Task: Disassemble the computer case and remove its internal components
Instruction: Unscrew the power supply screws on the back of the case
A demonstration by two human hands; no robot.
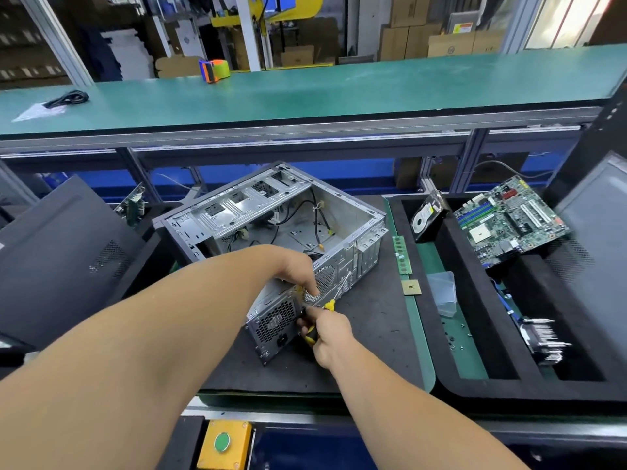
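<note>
An open grey computer case [353, 215] lies on its side on the black mat, with loose cables inside. Its power supply [273, 322] sits at the near rear corner, fan grille facing me. My left hand [298, 269] reaches over the case's rear edge, its fingers curled down onto the top corner of the power supply. My right hand [327, 332] grips a yellow-and-black screwdriver [327, 305], whose shaft points up and away to the rear panel of the case.
A black side panel [64, 262] leans at the left. Right of the case lie a RAM stick [402, 254], a CPU chip [411, 287] and a clear plastic box [442, 291]. The foam tray [475, 334] holds a hard drive [425, 220], motherboard [509, 220] and heatsink [543, 337].
</note>
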